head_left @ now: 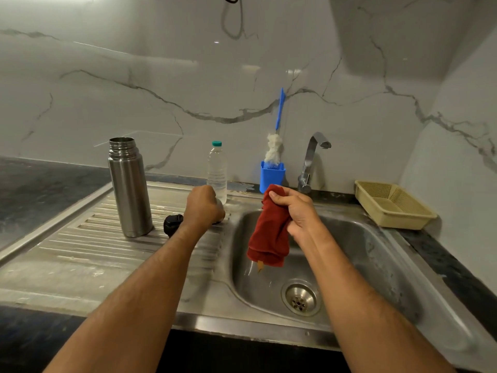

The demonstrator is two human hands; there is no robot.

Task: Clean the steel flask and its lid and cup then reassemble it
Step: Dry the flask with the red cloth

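Steel drainboard (80, 254): left hand (203, 208) fingers curl over a mostly hidden cup (220, 211); right hand (291, 211) grips red cloth (269, 238).

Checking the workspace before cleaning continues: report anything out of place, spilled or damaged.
Nothing is spilled or broken. The tall steel flask stands upright and open on the ribbed draining board, its black lid lying beside it, as expected mid-clean. The only blemish: the counter edge behind the clear plastic water bottle looks chipped or stained.
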